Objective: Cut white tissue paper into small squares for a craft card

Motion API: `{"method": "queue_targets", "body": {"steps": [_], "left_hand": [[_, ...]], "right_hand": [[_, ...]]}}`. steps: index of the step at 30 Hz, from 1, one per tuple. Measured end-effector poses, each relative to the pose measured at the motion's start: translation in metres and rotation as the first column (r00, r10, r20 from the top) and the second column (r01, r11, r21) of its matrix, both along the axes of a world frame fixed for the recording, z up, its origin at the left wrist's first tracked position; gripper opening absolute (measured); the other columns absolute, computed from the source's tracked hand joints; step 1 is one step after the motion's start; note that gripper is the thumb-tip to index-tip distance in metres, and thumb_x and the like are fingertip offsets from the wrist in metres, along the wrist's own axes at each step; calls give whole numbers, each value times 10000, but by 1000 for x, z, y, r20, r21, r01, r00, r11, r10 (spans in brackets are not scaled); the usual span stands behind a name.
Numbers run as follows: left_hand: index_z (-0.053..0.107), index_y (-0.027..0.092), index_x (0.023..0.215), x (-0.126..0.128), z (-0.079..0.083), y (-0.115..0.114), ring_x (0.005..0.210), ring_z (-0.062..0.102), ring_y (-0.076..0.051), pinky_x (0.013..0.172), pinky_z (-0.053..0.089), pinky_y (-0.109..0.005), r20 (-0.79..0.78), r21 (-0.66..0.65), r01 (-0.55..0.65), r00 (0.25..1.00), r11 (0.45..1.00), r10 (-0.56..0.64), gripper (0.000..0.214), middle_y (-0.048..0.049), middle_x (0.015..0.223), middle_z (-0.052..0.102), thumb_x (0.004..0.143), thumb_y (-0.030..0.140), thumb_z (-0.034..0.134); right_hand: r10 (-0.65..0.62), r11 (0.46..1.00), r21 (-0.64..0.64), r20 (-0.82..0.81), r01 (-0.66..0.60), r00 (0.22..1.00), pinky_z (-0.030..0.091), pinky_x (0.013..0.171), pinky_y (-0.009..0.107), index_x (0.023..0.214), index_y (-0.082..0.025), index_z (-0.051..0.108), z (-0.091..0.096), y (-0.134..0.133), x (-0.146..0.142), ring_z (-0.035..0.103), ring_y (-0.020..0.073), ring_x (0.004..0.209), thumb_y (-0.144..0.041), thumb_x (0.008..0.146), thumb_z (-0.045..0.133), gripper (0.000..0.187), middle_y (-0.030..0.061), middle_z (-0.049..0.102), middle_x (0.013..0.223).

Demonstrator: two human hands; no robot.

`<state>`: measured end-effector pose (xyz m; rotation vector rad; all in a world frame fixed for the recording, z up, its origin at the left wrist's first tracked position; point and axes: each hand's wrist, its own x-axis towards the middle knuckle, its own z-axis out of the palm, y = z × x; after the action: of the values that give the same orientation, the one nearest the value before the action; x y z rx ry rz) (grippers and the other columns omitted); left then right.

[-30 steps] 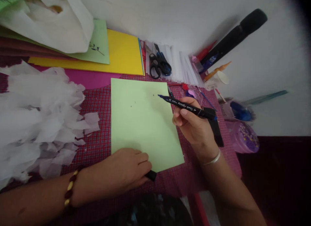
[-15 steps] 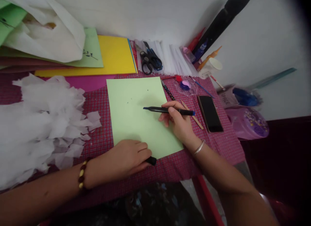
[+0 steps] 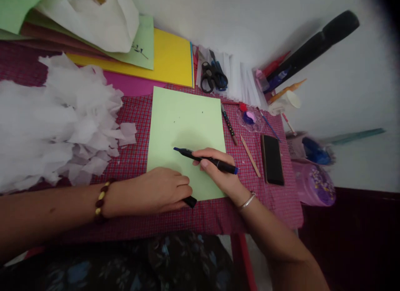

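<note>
A pale green sheet of paper [image 3: 187, 111] lies on the checked tablecloth in front of me, with a few tiny dark specks on it. My right hand [image 3: 215, 168] grips a black marker [image 3: 223, 165] over the sheet, its blue tip pointing left and its blue end sticking out to the right. I cannot tell whether the tip touches the paper. Across the sheet's lower left corner rests my left hand [image 3: 162, 191], fingers curled round a black marker cap [image 3: 190, 201] that pokes out beside them.
White torn tissue paper [image 3: 71, 120] is heaped at the left. Yellow card [image 3: 171, 57] lies behind, with scissors [image 3: 212, 76] to its right. Right of the sheet are a patterned pen [image 3: 229, 125], a wooden stick [image 3: 250, 155], a paint dish [image 3: 250, 120] and a phone [image 3: 272, 159].
The view has shifted. My right hand has drawn the marker down and left over the sheet, nearer my left hand, which keeps its place at the paper's lower edge.
</note>
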<state>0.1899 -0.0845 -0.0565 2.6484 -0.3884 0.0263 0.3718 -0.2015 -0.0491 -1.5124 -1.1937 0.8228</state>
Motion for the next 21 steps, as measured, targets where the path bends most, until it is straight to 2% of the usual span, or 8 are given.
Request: {"method": "queue_targets", "body": {"steps": [6, 21], "left_hand": [[607, 191, 878, -1, -3, 0, 683, 588, -171, 595, 403, -321, 11, -18, -13, 1000, 1000, 14, 97, -6, 803, 646, 935, 268, 621], [618, 190, 864, -1, 0, 1, 681, 602, -161, 601, 418, -298, -1, -69, -40, 999, 997, 40, 106, -16, 813, 664, 940, 264, 609]], "right_hand": [[24, 1000, -18, 20, -23, 1000, 577, 802, 372, 1039, -286, 747, -4, 0, 2, 714, 180, 831, -276, 926, 622, 169, 13, 766, 883], [37, 999, -26, 51, -35, 998, 592, 779, 383, 1034, -302, 746, -6, 0, 2, 720, 188, 811, -295, 925, 613, 172, 17, 756, 905]]}}
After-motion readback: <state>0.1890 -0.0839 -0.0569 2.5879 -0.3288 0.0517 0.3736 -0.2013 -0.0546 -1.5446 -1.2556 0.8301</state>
